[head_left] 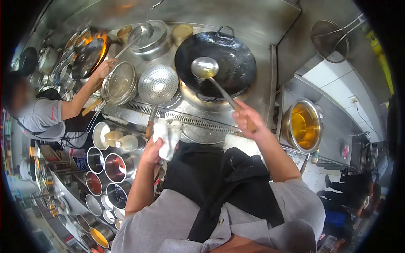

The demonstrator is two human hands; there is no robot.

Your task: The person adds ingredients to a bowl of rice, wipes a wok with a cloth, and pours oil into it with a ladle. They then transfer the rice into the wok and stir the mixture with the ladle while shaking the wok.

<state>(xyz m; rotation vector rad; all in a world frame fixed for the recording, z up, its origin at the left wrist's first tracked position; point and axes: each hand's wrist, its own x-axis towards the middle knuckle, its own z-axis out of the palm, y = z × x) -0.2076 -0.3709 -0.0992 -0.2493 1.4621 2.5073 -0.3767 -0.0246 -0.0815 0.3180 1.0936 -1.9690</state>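
My right hand (248, 120) is wrapped round the wooden handle of a ladle (205, 67). The ladle's bowl, with a little yellowish liquid in it, is over the black wok (236, 59), whose inside looks wet and shiny. In my left hand (152, 150) is a folded white cloth (168, 138), gripped at its left side. Just beyond that cloth lies a perforated skimmer (158, 84), its wooden handle pointing back toward my left hand.
At the left a co-worker (42, 116) holds a long-handled ladle near a flaming wok (88, 57). Oil fills a metal pot (302, 125) at the right. Several sauce pots (116, 168) stand at the lower left. A mesh strainer (330, 41) hangs at the upper right.
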